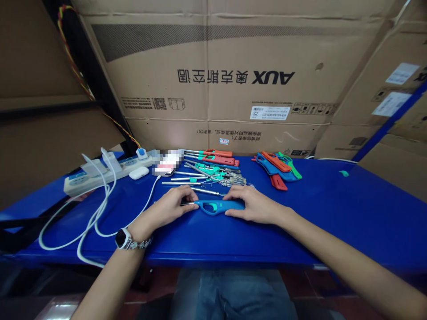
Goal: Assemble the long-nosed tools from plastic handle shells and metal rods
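A blue gas lighter (pixel 218 206) with a green trigger lies level at the front of the blue table, between my hands. My left hand (pixel 176 202) is closed on its metal tube end, thumb and fingers pinching close to the handle. The other end of the handle is gripped by my right hand (pixel 248 204), which covers its tip. Just behind sit loose metal tubes (pixel 183 183) and a heap of green and clear lighter parts (pixel 230 176). Further back, red and orange lighters (pixel 216 159) with metal tubes lie side by side.
At the back right is a pile of blue, orange, green and red handle shells (pixel 278 169). A white power strip (pixel 116 171), a white earphone case (pixel 139 173), a phone (pixel 168 162) and looping white cables (pixel 100 209) occupy the left. A cardboard wall (pixel 213 106) stands behind.
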A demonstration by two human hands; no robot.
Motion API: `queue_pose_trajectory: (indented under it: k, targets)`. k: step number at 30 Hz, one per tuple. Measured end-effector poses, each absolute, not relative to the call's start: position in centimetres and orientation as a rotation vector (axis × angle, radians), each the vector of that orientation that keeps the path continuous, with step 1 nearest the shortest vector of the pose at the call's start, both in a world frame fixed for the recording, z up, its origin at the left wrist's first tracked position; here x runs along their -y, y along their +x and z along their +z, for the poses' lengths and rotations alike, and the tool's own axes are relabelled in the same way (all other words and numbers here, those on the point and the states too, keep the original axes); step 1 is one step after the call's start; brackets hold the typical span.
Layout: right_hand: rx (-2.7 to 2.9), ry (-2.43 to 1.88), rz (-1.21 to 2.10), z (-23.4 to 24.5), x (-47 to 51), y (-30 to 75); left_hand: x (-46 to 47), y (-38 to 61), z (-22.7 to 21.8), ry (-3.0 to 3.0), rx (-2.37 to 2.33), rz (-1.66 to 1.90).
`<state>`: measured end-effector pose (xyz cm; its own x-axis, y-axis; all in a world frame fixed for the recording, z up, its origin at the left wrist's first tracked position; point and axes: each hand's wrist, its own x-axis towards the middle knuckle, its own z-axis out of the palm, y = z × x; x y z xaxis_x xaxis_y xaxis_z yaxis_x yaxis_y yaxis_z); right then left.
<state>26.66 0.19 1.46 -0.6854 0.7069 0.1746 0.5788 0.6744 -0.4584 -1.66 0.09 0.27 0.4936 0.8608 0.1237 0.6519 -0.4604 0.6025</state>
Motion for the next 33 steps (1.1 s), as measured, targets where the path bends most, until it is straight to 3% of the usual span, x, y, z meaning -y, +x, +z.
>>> queue_pose_trajectory:
  k: [33]
  targets:
    - [2.652, -0.959, 0.419, 1.19, -1.18, 27.33, 0.27, -1.73, 0.26, 2.302, -1.205, 0.638]
